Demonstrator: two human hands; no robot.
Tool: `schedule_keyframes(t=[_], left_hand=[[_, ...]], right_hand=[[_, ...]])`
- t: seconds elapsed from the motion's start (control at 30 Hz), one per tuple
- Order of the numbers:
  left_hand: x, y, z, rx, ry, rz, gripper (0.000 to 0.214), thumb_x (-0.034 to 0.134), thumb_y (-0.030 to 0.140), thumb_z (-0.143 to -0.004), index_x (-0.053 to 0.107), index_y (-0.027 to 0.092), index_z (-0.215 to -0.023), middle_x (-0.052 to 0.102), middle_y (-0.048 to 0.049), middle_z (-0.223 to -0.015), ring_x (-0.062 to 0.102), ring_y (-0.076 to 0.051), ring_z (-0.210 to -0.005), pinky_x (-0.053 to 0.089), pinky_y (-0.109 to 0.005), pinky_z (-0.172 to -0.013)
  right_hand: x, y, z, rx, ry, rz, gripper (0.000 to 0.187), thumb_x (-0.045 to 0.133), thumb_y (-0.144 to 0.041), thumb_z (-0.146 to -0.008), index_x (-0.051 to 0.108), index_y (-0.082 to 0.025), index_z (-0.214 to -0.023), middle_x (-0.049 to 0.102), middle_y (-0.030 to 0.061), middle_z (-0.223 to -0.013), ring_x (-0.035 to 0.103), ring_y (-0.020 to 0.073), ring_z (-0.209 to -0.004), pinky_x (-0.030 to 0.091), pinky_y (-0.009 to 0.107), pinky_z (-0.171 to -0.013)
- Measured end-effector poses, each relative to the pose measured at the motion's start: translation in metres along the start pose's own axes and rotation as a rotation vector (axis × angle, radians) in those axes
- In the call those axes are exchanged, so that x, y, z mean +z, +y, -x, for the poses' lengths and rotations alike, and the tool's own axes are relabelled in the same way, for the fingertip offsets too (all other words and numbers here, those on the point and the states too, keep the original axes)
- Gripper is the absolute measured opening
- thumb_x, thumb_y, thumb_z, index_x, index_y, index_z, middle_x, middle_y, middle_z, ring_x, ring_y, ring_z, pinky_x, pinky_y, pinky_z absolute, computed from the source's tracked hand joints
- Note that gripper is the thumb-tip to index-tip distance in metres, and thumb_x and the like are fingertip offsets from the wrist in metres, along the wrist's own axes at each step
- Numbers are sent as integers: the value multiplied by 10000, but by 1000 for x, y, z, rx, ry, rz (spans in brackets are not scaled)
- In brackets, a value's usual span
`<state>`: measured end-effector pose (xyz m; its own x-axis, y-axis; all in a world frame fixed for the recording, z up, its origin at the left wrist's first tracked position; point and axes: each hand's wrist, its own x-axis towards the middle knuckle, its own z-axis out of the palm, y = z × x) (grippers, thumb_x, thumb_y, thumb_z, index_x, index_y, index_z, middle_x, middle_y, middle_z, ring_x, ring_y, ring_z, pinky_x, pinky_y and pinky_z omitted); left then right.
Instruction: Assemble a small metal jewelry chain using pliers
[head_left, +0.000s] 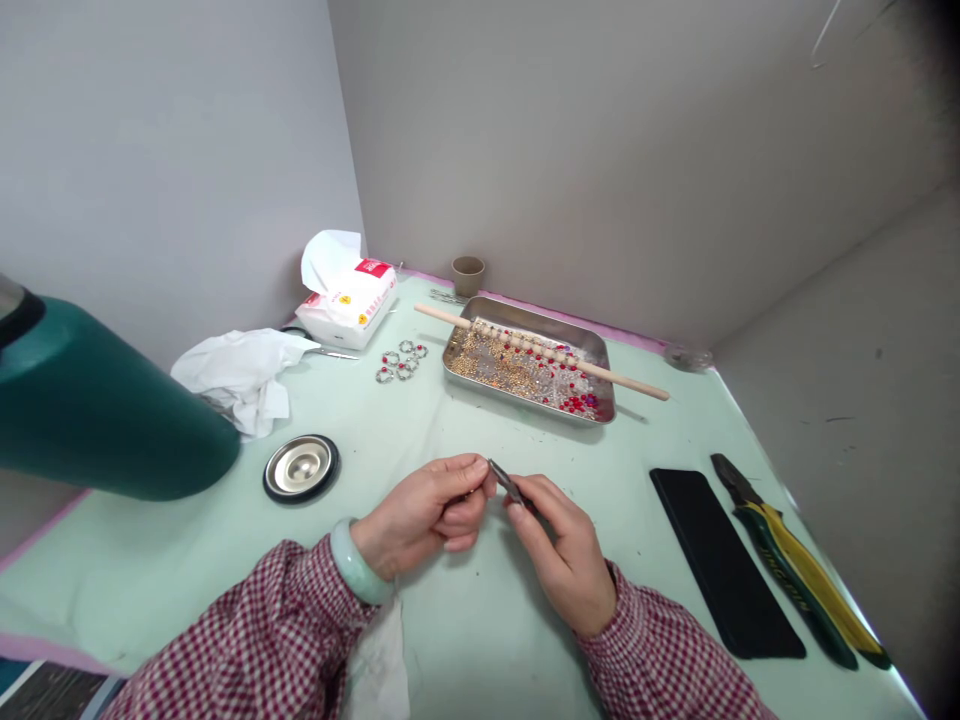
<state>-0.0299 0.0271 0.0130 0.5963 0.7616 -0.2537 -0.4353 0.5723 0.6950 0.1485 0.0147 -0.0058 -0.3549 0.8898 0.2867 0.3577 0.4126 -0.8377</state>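
Note:
My left hand [439, 500] is closed in a pinch, thumb against forefinger, above the middle of the table. Whatever sits in that pinch is too small to make out. In my right hand [559, 545] is a slim dark metal tool that looks like tweezers [508, 483], gripped between thumb and fingers. Its narrow tip points left and meets the fingertips of my left hand. Beyond the hands stands a metal tray [525, 402] of gold, clear and red beads, with a beaded wooden stick [630, 382] across it. Several small beaded rings [405, 368] lie left of the tray.
On the left are a green bottle [112, 410], a round metal lid [301, 468], crumpled tissue [251, 375] and a tissue pack [352, 305]. A small brown cup [468, 276] stands at the back. To the right lie a black flat case [727, 565] and yellow-green pliers [799, 565].

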Motion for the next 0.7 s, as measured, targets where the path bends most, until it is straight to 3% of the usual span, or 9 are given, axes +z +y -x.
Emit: schedule_keyframes(t=[0.17,0.53,0.7], left_hand=[[3,-1,-1,10,19,-46,240,436,349,-906,503,163,-769,216,105,-428,99,-51,-385,218,-179,-382],[7,-7,-4,129,264,-356,255,400,401,-901,505,176,-845,321,77,-504,270,-65,-437,245,-196,-448],[7,-5,-5,143,287,-448,254,411,408,-892,507,176,-859,361,69,-514,315,-74,-455,269,-200,-470]], right_hand=[[1,0,0,8,23,6,233,451,-204,-896,582,-174,-1086,602,78,-932,565,185,-854,473,333,-757],[0,0,2,-22,102,121,226,464,-190,-880,591,-171,-1066,606,71,-860,567,175,-756,472,315,-675],[1,0,1,15,88,119,233,449,-214,-888,605,-166,-1054,604,69,-834,567,179,-749,471,312,-671]])
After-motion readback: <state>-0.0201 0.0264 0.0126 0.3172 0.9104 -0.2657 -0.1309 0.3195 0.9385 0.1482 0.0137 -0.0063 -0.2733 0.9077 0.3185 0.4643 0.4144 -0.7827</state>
